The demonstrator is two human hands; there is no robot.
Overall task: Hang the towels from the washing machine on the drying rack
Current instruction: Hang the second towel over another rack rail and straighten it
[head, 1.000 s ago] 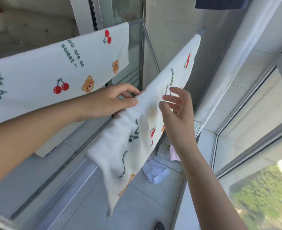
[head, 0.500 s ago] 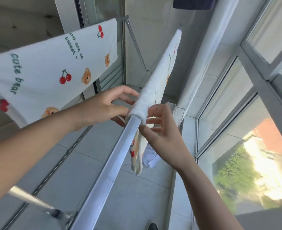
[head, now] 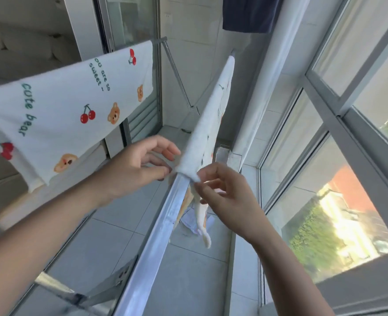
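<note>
A white towel (head: pixel 208 115) printed with bears and cherries lies folded over the silver rail of the drying rack (head: pixel 156 242), running away from me. My right hand (head: pixel 225 197) pinches the towel's near edge on the right side of the rail. On the left side, my left hand (head: pixel 140 165) has its fingers spread next to the same end, fingertips at the cloth. A second towel (head: pixel 65 106) of the same print hangs spread over the rack's left rail.
A dark blue garment (head: pixel 249 14) hangs overhead at the back. A white pipe (head: pixel 263 92) runs beside the window frame (head: pixel 325 106) on the right. Crumpled paper or cloth (head: pixel 189 221) lies on the grey floor tiles under the rail. A sliding door (head: pixel 129 23) stands at the left.
The towel went from loosely draped and bunched to folded narrowly over the rail. My right hand came onto its near edge and pinched it; my left hand's grip loosened.
</note>
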